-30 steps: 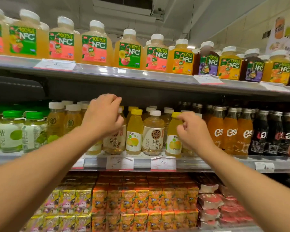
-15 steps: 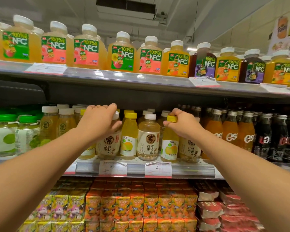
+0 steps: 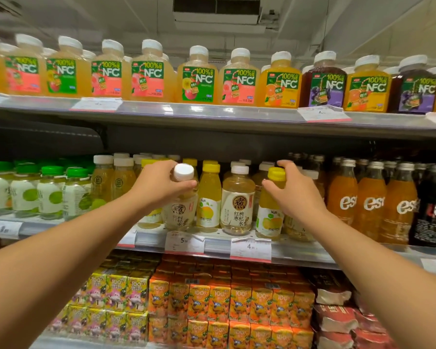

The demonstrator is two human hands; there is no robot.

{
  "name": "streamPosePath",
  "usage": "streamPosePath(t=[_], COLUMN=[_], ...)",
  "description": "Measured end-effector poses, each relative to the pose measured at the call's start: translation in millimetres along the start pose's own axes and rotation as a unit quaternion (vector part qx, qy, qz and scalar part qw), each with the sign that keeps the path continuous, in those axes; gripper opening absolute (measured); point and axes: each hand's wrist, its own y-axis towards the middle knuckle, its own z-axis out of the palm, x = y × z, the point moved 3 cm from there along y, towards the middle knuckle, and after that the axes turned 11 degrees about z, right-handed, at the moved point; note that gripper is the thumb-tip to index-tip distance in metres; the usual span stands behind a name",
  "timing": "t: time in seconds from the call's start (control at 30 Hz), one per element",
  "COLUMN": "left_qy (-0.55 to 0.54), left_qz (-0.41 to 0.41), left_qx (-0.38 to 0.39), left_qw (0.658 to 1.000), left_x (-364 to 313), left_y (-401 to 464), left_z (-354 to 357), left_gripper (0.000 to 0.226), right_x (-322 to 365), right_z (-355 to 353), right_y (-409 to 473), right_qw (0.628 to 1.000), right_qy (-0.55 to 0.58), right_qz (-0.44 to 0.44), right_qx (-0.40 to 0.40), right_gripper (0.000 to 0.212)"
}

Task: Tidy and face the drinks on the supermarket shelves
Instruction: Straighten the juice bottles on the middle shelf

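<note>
Big picture first: you're facing a three-level drinks cooler. The top shelf (image 3: 212,117) carries a row of squat NFC juice bottles (image 3: 239,79), labels mostly facing out. The bottom level is packed with orange juice cartons (image 3: 219,303), yellow ones to their left and red packs to the right.

The middle shelf (image 3: 300,250) is where your hands are. Along it, left to right: green-capped bottles (image 3: 51,192), pale yellow white-capped ones, the mixed bunch you're handling, then orange glass bottles (image 3: 370,205) and dark ones at the far right. Two price tags (image 3: 251,248) hang on the rail below.

Your left hand (image 3: 159,187) is wrapped round the neck of a white-capped tea bottle (image 3: 180,210); fingers curled tight around it just under the cap, thumb in front. That bottle sits at the front edge and tips a bit toward you, label facing out.

Your right hand (image 3: 295,190) grips a yellow-capped juice bottle (image 3: 269,217) at the shoulder, fingers curled round the back of the neck, thumb on the near side. It stands upright at the front edge too.

Between your two hands stand another yellow-capped bottle (image 3: 208,200) and a second tea bottle (image 3: 238,202), both upright, close on either side of the ones you hold. More bottles crowd in right behind.
</note>
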Motion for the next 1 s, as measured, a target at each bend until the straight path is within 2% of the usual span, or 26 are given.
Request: streamPosePath(t=[0.03,0.17,0.3,0.37,0.53,0.77,1.0], left_qy=[-0.005,-0.032,-0.044,-0.074,-0.151,-0.177,-0.196], left_qz=[-0.005,-0.003,0.01,0.008,0.011,0.012,-0.005], left_qx=[-0.008,-0.043,-0.115,-0.132,-0.12,-0.102,-0.086], left_qw=[1.0,0.999,0.992,0.988,0.981,0.979,0.977], left_x=[-2,-8,-10,-9,13,85,129], left_y=[-3,-22,-39,-42,-63,-110,-123], left_z=[0,0,-10,-23,-54,-88,-112], left_gripper=[0.038,0.035,0.04,0.043,0.036,0.036,0.034], right_x=[0,0,14,28,79,145,187], right_z=[-2,-11,-31,-45,-49,20,50], right_y=[-2,-18,-35,-44,-78,-121,-113], right_qw=[1.0,0.998,0.996,0.991,0.981,0.987,0.994], right_qy=[0.013,0.052,0.065,0.105,0.158,0.11,0.064], right_qz=[0.009,-0.002,-0.055,-0.079,-0.112,-0.094,-0.074], right_qx=[0.003,0.026,0.01,0.0,0.024,0.068,0.049], right_gripper=[0.056,0.04,0.05,0.046,0.041,0.027,0.036])
